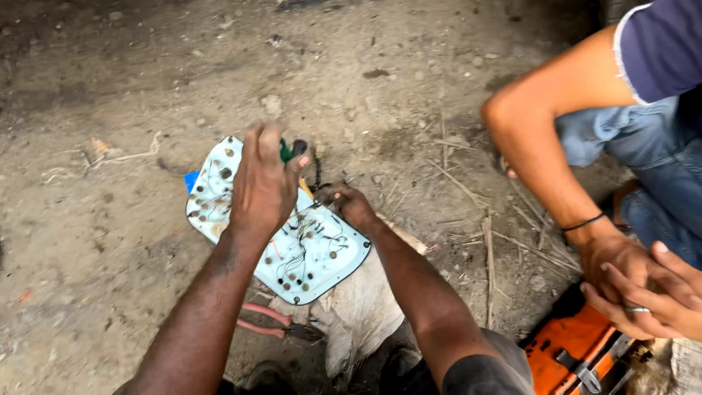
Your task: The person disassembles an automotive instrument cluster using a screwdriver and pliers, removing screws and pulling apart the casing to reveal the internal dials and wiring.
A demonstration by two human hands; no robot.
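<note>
A pale blue-white circuit panel (322,256) with round contacts and thin dark wires lies on a dirty cloth (362,311) on the dirt ground. My left hand (263,183) is over the panel's upper part, fingers closed on a green-handled tool (287,151) with a dark end. My right hand (352,206) rests at the panel's right edge, fingers curled down on the rim; what it grips is hidden.
Pliers with pink handles (281,328) lie on the ground below the panel. Another person crouches at right, arm (541,161) extended, hands clasped (643,289) above an orange case (578,351). Dry straw and stones are scattered over the dirt.
</note>
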